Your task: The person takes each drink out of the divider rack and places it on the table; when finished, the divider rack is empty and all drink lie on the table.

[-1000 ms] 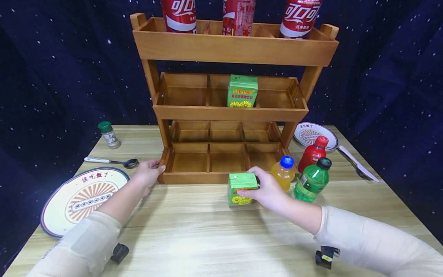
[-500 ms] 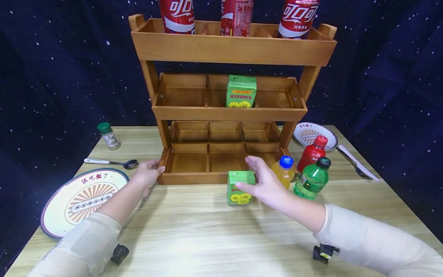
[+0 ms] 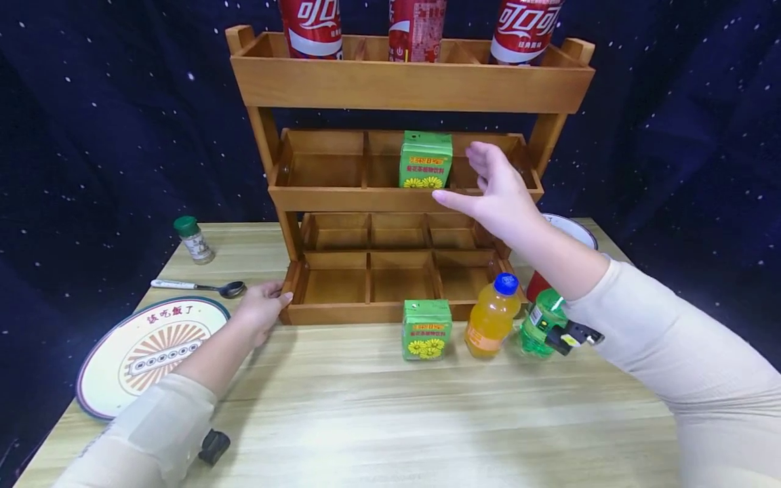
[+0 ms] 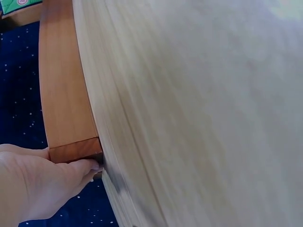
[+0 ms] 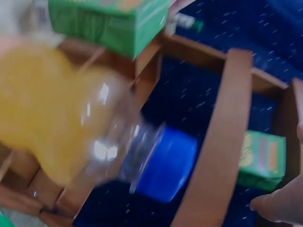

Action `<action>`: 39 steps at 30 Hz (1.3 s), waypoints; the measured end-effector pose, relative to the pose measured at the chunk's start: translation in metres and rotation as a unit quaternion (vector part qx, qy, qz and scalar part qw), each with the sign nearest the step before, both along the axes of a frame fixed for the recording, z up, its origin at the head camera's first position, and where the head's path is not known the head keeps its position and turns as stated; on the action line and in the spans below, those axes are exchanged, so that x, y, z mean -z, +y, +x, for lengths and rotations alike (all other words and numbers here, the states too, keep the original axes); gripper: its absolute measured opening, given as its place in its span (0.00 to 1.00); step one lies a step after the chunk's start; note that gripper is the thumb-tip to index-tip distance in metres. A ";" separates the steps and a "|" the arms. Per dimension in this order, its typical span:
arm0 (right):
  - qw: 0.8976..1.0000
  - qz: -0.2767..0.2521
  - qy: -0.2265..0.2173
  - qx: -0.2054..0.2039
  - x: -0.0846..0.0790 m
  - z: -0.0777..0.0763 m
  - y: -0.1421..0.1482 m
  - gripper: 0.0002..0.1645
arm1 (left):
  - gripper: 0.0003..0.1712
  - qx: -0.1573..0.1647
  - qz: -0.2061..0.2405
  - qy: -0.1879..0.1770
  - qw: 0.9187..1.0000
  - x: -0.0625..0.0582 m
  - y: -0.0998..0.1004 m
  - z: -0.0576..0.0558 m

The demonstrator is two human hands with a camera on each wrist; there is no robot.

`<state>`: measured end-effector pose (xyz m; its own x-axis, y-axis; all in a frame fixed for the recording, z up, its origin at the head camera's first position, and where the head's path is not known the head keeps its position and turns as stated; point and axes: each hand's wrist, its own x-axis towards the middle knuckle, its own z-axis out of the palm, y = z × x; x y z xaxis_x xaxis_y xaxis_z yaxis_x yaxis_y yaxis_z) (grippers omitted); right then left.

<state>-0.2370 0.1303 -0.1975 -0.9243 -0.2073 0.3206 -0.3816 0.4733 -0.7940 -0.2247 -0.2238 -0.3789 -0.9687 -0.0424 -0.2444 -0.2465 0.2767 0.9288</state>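
Note:
A three-tier wooden rack [image 3: 403, 202] stands in the middle of the head view. My left hand [image 3: 264, 308] grips its lower left corner; in the left wrist view the thumb and fingers [image 4: 83, 165] pinch the wooden end. One green drink carton [image 3: 426, 161] stands in the middle tier. Just right of it, my right hand [image 3: 497, 186] is raised with thumb and fingers spread, holding nothing. A second green drink carton [image 3: 426, 330] stands on the table in front of the rack. Next to that is a bottle of orange drink [image 3: 490, 318], its blue cap [image 5: 166, 163] large in the right wrist view.
Red cola cans [image 3: 312, 28] sit on the top tier. A green bottle [image 3: 537, 329] and a red bottle [image 3: 537, 285] stand at right, partly behind my right arm, with a plate [image 3: 576, 229] behind. At left are a large plate [image 3: 104, 379], a spoon [image 3: 228, 290] and a green-capped shaker [image 3: 194, 242].
My right hand has let go of the carton on the table and risen to the middle tier, beside the carton there. The left hand keeps its hold on the rack.

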 end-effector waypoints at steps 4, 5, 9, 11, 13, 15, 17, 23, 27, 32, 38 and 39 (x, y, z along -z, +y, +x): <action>1.000 0.018 -0.015 0.009 0.000 -0.023 -0.005 0.53 | 0.34 0.000 -0.013 -0.007 1.000 -0.002 -0.001 0.000; 1.000 0.019 -0.016 0.008 0.001 -0.028 -0.007 0.52 | 0.34 0.001 -0.015 -0.008 1.000 -0.002 -0.001 0.000; 1.000 0.011 -0.023 0.003 0.003 -0.043 -0.013 0.47 | 0.34 0.005 -0.013 -0.005 1.000 -0.001 -0.001 -0.001; 1.000 0.010 -0.027 0.004 0.003 -0.049 -0.015 0.46 | 0.34 0.007 -0.012 -0.004 1.000 0.000 -0.002 -0.002; 1.000 0.007 -0.024 0.009 0.003 -0.055 -0.017 0.45 | 0.34 0.007 -0.011 -0.003 1.000 0.001 -0.002 -0.002; 1.000 0.007 -0.018 0.014 0.002 -0.059 -0.018 0.44 | 0.34 0.007 -0.011 -0.002 1.000 0.001 -0.002 -0.002; 1.000 0.011 -0.009 0.016 0.001 -0.063 -0.019 0.42 | 0.34 0.006 -0.012 -0.001 1.000 0.001 -0.002 -0.001; 1.000 -0.001 -0.003 -0.001 0.000 -0.070 -0.018 0.37 | 0.33 0.004 -0.011 0.000 1.000 0.000 -0.001 -0.002; 0.999 -0.009 0.036 -0.007 0.004 -0.069 -0.016 0.34 | 0.33 0.005 -0.006 0.003 1.000 0.001 0.000 -0.002; 0.992 -0.036 0.122 -0.009 -0.002 -0.035 -0.023 0.26 | 0.34 0.007 -0.005 -0.001 1.000 0.001 -0.001 -0.001; 0.971 -0.130 0.191 -0.055 -0.010 -0.002 -0.026 0.24 | 0.34 0.004 0.000 -0.006 1.000 -0.002 0.000 0.000; 0.969 -0.144 0.192 -0.065 -0.011 0.004 -0.026 0.24 | 0.34 0.004 -0.002 -0.007 1.000 -0.002 0.001 0.000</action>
<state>-0.2330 0.1046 -0.1868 -0.6970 -0.1647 0.6979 -0.7169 0.1826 -0.6729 -0.2250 -0.2231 -0.3766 -0.9654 -0.0359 -0.2582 -0.2577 0.2824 0.9240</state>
